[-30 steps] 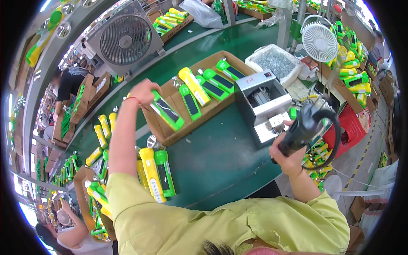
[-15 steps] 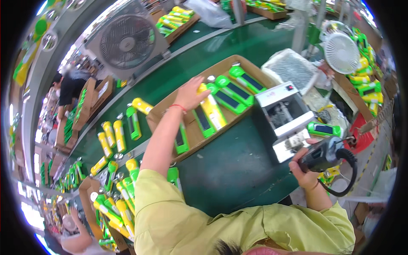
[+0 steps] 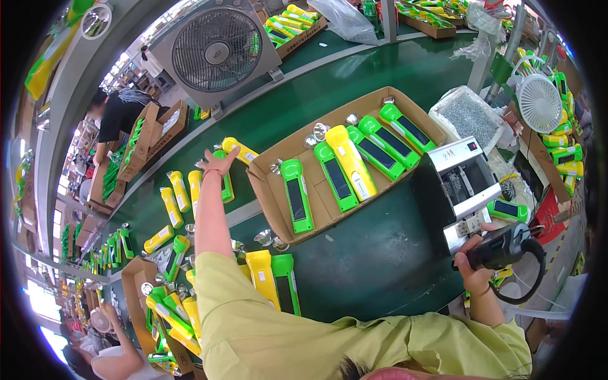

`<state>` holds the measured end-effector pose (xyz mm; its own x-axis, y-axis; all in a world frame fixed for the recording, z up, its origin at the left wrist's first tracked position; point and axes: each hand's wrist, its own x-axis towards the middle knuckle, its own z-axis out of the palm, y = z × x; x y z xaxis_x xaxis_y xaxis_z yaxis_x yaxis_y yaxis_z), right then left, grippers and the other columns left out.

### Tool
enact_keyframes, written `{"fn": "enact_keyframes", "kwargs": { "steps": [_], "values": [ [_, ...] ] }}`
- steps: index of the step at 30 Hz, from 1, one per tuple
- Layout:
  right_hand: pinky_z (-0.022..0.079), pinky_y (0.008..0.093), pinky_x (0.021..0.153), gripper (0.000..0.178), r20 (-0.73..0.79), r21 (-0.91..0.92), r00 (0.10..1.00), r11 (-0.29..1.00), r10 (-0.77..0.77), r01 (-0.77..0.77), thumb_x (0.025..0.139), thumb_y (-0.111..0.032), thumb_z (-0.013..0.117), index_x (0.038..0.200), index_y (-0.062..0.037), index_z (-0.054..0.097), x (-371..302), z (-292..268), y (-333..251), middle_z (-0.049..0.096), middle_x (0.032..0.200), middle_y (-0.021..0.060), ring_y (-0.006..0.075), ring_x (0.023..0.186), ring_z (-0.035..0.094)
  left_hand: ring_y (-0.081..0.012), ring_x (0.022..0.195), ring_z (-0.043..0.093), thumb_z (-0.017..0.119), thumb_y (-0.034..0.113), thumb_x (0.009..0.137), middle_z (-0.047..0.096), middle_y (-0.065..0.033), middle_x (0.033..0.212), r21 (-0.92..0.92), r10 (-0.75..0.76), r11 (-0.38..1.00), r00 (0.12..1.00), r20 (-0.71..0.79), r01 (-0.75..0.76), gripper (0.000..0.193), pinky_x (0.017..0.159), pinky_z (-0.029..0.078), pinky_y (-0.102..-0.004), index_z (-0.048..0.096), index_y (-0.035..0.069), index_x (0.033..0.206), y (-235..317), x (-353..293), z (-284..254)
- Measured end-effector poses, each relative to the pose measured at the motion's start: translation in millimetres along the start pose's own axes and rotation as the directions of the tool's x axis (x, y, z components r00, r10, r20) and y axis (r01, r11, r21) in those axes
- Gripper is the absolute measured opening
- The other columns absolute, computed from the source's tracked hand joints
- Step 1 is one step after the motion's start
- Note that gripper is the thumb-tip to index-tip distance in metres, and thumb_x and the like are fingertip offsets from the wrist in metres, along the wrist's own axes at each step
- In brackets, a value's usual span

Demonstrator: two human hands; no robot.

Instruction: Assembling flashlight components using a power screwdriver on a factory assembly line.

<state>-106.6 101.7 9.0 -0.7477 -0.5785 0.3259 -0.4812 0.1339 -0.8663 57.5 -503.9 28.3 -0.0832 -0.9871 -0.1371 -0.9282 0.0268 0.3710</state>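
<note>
My left hand point(image 3: 218, 166) reaches beyond the left end of a cardboard box point(image 3: 278, 223), fingers spread over a green flashlight point(image 3: 227, 189) on the green bench. A yellow flashlight point(image 3: 239, 151) lies close by its thumb; whether the fingers touch either one, I cannot tell. Inside the box lie several green flashlights with dark panels and one yellow flashlight point(image 3: 349, 163), their silvery heads toward the far side. At the right, my right hand point(image 3: 474, 271) is wrapped round a dark electric screwdriver point(image 3: 497, 253) with a coiled black cord, its tip pointing right.
A white-and-black screw feeder point(image 3: 465, 183) stands right of the box, with a white tray of small metal pieces point(image 3: 472, 117) behind. A large fan point(image 3: 216, 54) and a small white fan point(image 3: 538, 102) stand farther off. Another box of flashlights point(image 3: 133, 285) sits at lower left. A co-worker point(image 3: 117, 117) is far left.
My left hand has moved left from the yellow flashlight in the box to the flashlights outside it. The right hand keeps the screwdriver. The whole view has shifted somewhat.
</note>
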Motion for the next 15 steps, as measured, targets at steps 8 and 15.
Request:
{"fn": "enact_keyframes", "kwargs": {
  "steps": [8, 15],
  "values": [
    [0.029, 0.0338, 0.093, 0.02, -0.036, -0.126, 0.996, 0.988, 0.08, -0.084, 0.075, -0.026, 0.071, 0.076, -0.0102, 0.059, 0.2, 12.6, -6.2, 0.045, 0.107, 0.0085, 0.0194, 0.1, 0.041, -0.0364, 0.131, 0.026, 0.061, 0.074, 0.055, 0.019, -0.0236, 0.146, 0.109, -0.072, 0.992, 0.99, 0.122, 0.059, 0.109, 0.1, 0.034, -0.0432, 0.043, 0.0, 0.132, 46.0, 1.9, 46.9],
    [0.038, 0.0232, 0.072, 0.047, -0.059, 0.224, 0.998, 0.974, 0.025, -0.012, 0.077, -0.007, 0.067, 0.117, -0.0026, 0.042, -2.0, 9.3, -23.6, 0.053, 0.085, 0.0042, 0.01, 0.072, 0.048, -0.0422, 0.113, 0.047, 0.06, 0.063, 0.063, 0.052, -0.0275, 0.12, 0.03, 0.266, 0.964, 0.943, -0.201, -0.266, 0.085, 0.1, 0.035, -0.041, 0.058, -0.008, 0.111, -11.1, 35.6, 3.3]
  ]
}}
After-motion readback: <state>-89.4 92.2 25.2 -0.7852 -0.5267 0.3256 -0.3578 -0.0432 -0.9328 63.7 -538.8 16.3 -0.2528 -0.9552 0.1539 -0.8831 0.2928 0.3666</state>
